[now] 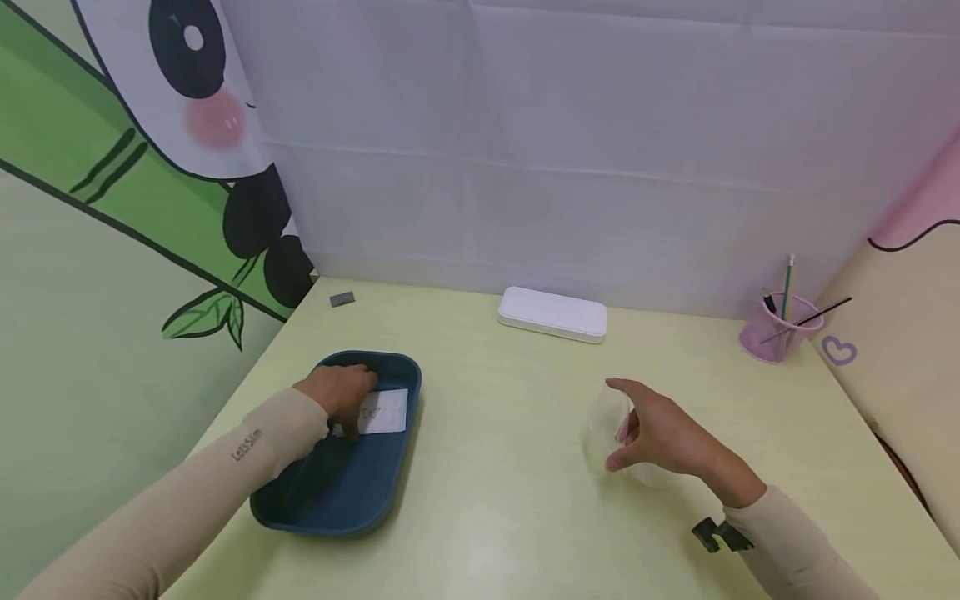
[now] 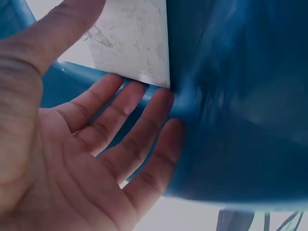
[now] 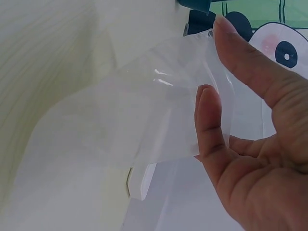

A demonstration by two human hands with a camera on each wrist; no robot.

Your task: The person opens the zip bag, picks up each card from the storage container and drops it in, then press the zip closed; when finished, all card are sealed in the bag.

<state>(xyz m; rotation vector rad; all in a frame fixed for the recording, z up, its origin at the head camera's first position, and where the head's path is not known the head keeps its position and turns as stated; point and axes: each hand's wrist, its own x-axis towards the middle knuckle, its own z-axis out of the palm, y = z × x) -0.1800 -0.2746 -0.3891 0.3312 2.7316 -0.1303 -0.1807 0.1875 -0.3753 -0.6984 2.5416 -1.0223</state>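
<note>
"Where does the flat white rectangular packet with faint markings (image 1: 388, 411) lie?"

"Inside the dark blue plastic tray with rounded corners (image 1: 352, 492), toward the tray's far end. The tray sits by the left edge of the pale yellow surface (image 1: 495, 467)."

"Which hand is nearer to it?"

"The left hand (image 1: 337, 390), plainly. It reaches down over the packet's left part. Its fingers are apart and gently bent, tips at one edge of the packet, and in the left wrist view the thumb crosses in front of the face. No firm pinch shows; whether the thumb touches, I can't tell."

"And the long axis?"

"Roughly across the tray, from its left wall to its right. The hand covers the left end, while the right end shows, close to the tray's right wall."

"What is the right hand (image 1: 663, 433) doing?"

"It's well apart from the tray, over the right half of the surface, thumb and fingers spread in a C at a clear, thin plastic bag (image 3: 120, 115). The bag reaches from the hand down toward the surface. I can't tell which fingers are inside it."

"So which relation matters most?"

"I'd say packet to bag: the bag lies to the packet's right, nearly level with it, with the tray's right wall between them."
</note>
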